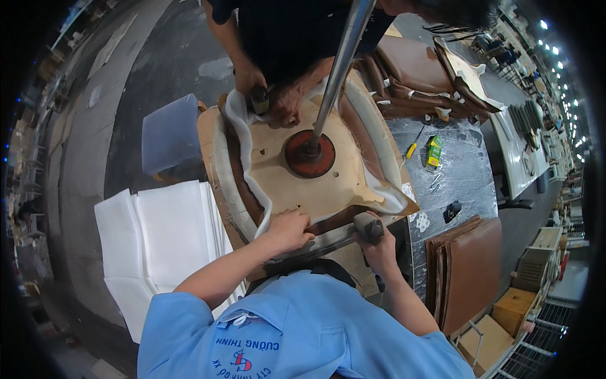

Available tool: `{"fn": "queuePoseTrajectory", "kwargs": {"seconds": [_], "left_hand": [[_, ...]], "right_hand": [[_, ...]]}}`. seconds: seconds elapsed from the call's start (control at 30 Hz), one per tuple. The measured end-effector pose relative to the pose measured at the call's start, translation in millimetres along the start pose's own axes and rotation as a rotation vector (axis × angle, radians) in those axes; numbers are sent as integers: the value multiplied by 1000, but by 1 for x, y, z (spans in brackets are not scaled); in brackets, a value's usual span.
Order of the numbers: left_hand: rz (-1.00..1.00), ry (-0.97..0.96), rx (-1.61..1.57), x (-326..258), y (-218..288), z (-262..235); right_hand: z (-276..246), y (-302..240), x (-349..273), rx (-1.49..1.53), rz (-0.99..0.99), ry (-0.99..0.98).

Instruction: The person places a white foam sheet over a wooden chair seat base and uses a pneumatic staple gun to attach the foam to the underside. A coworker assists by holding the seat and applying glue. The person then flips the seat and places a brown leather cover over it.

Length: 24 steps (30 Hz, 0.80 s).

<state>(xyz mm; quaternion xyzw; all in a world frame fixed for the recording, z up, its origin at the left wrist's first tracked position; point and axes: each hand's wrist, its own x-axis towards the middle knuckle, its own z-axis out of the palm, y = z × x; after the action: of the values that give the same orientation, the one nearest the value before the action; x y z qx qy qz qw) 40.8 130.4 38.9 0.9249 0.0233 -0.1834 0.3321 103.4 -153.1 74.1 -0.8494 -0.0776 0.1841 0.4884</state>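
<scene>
In front of me a wooden seat panel (287, 189) lies with its bare side up, framed by white padding and a brown leather cover (338, 220). A red disc (309, 155) at the foot of a metal pole (344, 63) presses on its middle. My left hand (289, 230) is closed at the near edge, its fingers curled on the leather cover. My right hand (380, 251) grips a staple gun (368, 226) at the near right edge. Across from me, a co-worker's hands (287, 104) work at the far edge, one holding another staple gun (259, 99).
White foam sheets (170, 221) are stacked at left, near a clear plastic-covered seat (169, 134). At right, a wrapped table (464, 164) bears a yellow cutter (411, 150), a green box (433, 153) and brown leather pieces (470, 265). Finished brown cushions (416, 66) lie far right.
</scene>
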Motion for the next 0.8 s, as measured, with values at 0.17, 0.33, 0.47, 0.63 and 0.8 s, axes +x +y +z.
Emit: {"fn": "queuePoseTrajectory", "kwargs": {"seconds": [0.17,0.33,0.47,0.63,0.8], "left_hand": [[130,32,81,8,-9,9],[263,14,162,11,-17,13],[276,-31,226,12,-13,9],[332,98,197,7,-19,15],[367,240,118,8,-25,28]], "right_hand": [[-2,-8,0,-125,-6,44],[1,-14,3,-186,-23,65],[6,-10,1,-178,7,97],[10,-21,2,-212,37,88],[7,-22,4,-219,34,68]]}}
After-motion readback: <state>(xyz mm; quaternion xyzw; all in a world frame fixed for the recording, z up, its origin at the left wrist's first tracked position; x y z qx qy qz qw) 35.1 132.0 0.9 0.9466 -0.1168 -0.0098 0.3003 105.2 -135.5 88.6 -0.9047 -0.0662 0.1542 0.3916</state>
